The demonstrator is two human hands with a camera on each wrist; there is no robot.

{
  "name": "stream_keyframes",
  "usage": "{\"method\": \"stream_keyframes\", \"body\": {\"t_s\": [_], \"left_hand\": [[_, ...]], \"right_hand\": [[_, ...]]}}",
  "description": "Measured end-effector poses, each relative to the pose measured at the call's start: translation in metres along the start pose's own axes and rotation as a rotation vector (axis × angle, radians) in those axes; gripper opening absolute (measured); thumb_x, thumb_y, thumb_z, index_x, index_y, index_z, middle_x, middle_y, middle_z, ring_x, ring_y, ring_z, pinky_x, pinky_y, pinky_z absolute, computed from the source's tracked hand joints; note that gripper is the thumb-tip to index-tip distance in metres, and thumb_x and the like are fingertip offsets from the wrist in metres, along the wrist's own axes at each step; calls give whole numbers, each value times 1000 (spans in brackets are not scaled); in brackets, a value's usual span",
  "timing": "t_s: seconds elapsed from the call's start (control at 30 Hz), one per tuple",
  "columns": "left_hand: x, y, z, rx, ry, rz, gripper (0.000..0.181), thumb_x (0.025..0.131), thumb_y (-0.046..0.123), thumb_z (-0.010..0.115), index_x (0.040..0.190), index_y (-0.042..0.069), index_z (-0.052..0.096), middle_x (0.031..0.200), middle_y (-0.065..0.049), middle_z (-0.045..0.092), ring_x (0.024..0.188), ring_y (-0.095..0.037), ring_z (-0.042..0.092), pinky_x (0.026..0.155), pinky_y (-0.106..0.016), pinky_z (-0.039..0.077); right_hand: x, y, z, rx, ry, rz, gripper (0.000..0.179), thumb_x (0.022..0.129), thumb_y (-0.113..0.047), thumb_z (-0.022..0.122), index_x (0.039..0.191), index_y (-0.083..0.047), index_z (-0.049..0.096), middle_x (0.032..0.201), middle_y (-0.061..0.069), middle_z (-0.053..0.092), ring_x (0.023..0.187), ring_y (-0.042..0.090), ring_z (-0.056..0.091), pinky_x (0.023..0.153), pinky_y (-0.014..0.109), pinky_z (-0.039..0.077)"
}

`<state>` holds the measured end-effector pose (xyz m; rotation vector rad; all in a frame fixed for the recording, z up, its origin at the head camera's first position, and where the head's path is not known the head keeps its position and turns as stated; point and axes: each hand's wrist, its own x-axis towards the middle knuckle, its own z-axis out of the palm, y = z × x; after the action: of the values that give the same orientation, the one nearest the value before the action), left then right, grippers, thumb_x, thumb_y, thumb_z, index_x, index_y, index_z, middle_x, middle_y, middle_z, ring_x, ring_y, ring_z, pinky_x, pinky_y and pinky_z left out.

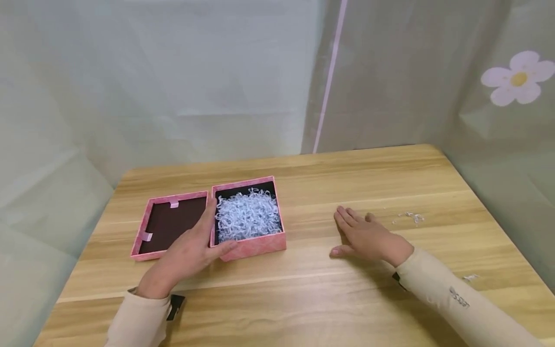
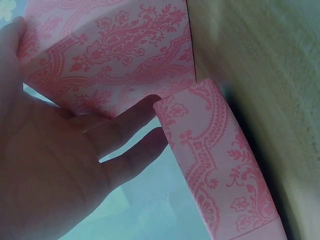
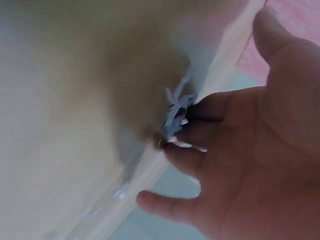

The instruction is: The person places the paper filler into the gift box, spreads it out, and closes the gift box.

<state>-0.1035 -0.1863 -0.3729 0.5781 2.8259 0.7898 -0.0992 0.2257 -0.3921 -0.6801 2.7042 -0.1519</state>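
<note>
A pink patterned box stands on the table, filled with pale blue paper shreds. My left hand spans its near left corner, thumb along the front wall and straightened fingers down the left side. In the left wrist view, those fingers lie in the gap between the box and its lid, tips right at the lid's corner. Palm down, my right hand lies low over the tabletop, fingers extended. The right wrist view shows loose shreds at its fingertips.
The lid lies inside up, left of the box, with small ribbon tabs showing. More shred scraps lie scattered beyond the right hand, and another scrap is near the right sleeve. Fabric curtains hang behind the wooden table.
</note>
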Motion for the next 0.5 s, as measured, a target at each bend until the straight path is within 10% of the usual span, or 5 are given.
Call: {"method": "stream_keyframes", "body": {"t_s": [0.23, 0.5], "left_hand": [[0, 1, -3, 13, -6, -2, 111, 94, 64, 60, 161, 14, -14, 166, -17, 7, 127, -45, 53, 100, -58, 44], [-3, 0, 0, 10, -6, 5, 112, 95, 59, 62, 160, 17, -18, 165, -21, 10, 129, -48, 49, 99, -59, 45]], "right_hand": [[-63, 22, 11, 84, 169, 117, 102, 94, -68, 54, 160, 1, 17, 164, 26, 8, 147, 49, 14, 104, 79, 16], [-162, 78, 38, 210, 203, 521, 114, 98, -63, 52, 152, 14, -12, 153, 39, -21, 140, 60, -13, 92, 87, 0]]}}
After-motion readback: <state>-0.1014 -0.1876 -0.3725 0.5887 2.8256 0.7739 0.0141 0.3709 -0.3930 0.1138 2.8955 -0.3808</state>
